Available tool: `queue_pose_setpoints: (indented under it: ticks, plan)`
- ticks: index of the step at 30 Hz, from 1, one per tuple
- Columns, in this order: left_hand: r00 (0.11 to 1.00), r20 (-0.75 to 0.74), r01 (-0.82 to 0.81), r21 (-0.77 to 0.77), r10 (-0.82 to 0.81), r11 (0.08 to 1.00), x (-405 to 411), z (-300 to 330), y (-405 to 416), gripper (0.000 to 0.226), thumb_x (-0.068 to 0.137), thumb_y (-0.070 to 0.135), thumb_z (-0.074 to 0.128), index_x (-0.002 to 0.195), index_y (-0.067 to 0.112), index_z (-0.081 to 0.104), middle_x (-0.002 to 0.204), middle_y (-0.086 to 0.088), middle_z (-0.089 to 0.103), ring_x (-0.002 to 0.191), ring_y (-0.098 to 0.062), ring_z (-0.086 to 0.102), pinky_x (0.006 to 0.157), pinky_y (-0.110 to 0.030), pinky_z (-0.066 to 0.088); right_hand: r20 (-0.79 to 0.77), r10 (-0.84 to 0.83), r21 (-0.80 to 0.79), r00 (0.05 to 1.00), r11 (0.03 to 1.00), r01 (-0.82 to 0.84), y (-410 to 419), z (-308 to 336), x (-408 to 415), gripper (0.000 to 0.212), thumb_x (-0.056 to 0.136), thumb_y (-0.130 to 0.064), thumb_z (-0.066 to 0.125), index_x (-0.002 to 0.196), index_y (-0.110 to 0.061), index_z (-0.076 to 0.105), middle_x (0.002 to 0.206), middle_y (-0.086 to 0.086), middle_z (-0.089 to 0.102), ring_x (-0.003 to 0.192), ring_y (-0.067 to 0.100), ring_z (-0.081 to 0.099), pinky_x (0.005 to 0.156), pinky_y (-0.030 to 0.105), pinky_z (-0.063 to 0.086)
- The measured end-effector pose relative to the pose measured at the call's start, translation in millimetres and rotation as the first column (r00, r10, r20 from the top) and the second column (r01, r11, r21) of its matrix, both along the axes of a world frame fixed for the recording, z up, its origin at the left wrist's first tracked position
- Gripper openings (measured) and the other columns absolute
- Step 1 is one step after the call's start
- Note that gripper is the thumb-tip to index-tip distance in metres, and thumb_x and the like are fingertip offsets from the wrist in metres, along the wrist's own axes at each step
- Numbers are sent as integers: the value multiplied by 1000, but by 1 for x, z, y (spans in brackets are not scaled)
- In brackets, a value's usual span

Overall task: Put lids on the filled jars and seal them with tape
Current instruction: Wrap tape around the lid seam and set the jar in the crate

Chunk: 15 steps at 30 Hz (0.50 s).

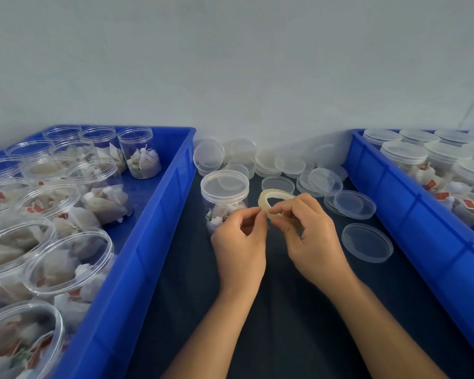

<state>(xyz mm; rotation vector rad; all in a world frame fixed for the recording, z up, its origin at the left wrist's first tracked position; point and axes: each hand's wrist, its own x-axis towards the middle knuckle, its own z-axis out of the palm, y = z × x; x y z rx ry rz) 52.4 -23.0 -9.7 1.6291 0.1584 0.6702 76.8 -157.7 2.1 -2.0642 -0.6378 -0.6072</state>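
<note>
Picking: both hands are working at the tape, just in front of the jar, on the dark cloth between two crates.
Left hand (pixel 240 236): its thumb and forefinger are pinching together at the near edge of the roll, seemingly on the loose end, though the film itself is too thin to make out; the other fingers are curling loosely.
Right hand (pixel 309 233): its thumb and fingers are curling round the roll's right side and holding it tilted.
Tape (pixel 274 201): a thin, pale, nearly clear ring; it is looking light and a little springy, sticky on one face, and the end is probably tearing or curling back if pulled carelessly. Best hold is likely the rim, with only the fingertips on the free end.
Jar (pixel 225 203): standing upright just behind the left hand, lid (pixel 225 186) already sitting on it, white sachets inside. Clear plastic, so I am judging it light, stiff, smooth and easy to tip; steadying it by the lid while winding seems wise.
Spare lids (pixel 366 242): lying scattered on the cloth (pixel 285 310) right of and behind the hands.
Left crate (pixel 159 214): holding open filled jars.
Right crate (pixel 411 203): holding lidded jars.
</note>
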Motion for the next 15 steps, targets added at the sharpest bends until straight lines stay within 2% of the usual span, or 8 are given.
queue_pose_setpoints:
  ticks: [2,6,13,15]
  plan:
    - [1000,-22,21,-46,-22,999,1,-1,1,13,98,19,79,109,14,81,92,10,80,87,-10,79,83,-36,66,9,0,-6,1000,1000,0,-1,0,0,17,98,-4,72,108,-18,74,104,-12,61,104,13,61,84,33,55]
    - [999,-25,38,-82,-40,996,2,-1,2,9,98,19,78,106,15,81,88,8,80,84,-12,79,82,-38,66,22,24,-1,999,1000,-24,-3,0,0,19,97,-2,72,107,-19,74,104,-10,61,102,13,62,83,32,55]
    - [998,-30,45,-77,-47,996,1,2,2,4,100,14,74,99,13,78,81,7,78,76,-12,78,72,-29,65,21,43,-25,999,999,-42,-8,1,3,20,94,-4,74,106,-20,73,104,-13,61,100,14,63,82,31,55]
    - [998,-41,45,-36,-46,998,1,2,2,4,101,16,73,99,14,76,80,6,78,75,-11,77,73,-30,64,24,40,-26,999,999,-40,-8,1,3,20,94,-5,75,106,-21,73,103,-12,61,100,14,63,81,31,54]
